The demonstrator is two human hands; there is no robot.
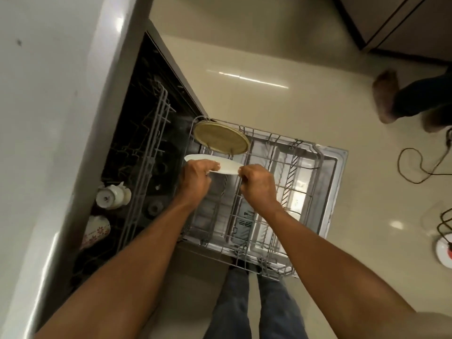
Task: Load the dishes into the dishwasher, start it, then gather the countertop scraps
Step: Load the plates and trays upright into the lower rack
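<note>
View from above a kitchen floor (244,57) of pale glossy tile, with a light countertop (49,94) running down the left side. Beneath the countertop edge stands the open dishwasher (146,99), its dark interior visible and its door (335,167) lowered flat over the floor. The lower rack (305,155), of grey wire, is pulled out over the door. The upper rack (146,167) sits partly inside the machine; at its near end are a white cup (111,196), turned on its side, and a floral-patterned cup (96,231).

At the far left corner of the lower rack a round tan plate (221,138) stands tilted among the tines. Just in front of it, above the rack, a white plate (227,165) is held nearly edge-on between both hands. The left hand (195,177) grasps the plate's left portion, fingers curled over its rim; the right hand (256,184) pinches the right rim between thumb and fingers. Whether the white plate touches the rack cannot be told.

The person's jeans-clad legs (256,302) show below the rack. At the upper right is another person's foot (385,96), blurred. A dark cable (415,165) loops on the floor at right, near a white round object (444,250) at the frame edge.
</note>
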